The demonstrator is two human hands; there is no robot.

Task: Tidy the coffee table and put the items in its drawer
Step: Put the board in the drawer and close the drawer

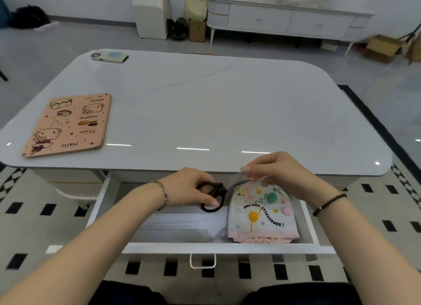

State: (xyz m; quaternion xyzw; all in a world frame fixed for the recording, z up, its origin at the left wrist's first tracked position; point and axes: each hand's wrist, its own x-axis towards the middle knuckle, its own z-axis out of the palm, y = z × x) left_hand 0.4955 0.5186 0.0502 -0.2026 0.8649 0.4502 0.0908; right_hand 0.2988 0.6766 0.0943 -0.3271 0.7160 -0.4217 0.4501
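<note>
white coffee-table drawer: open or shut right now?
Open. The white drawer is pulled well out, inside exposed; a patterned white cloth lies in it beside black-handled scissors.

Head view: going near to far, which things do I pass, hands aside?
Drawer handle → patterned pouch in the drawer → pink notebook on the table → phone near the far edge. Left out: scissors, which overlap the pouch.
</note>
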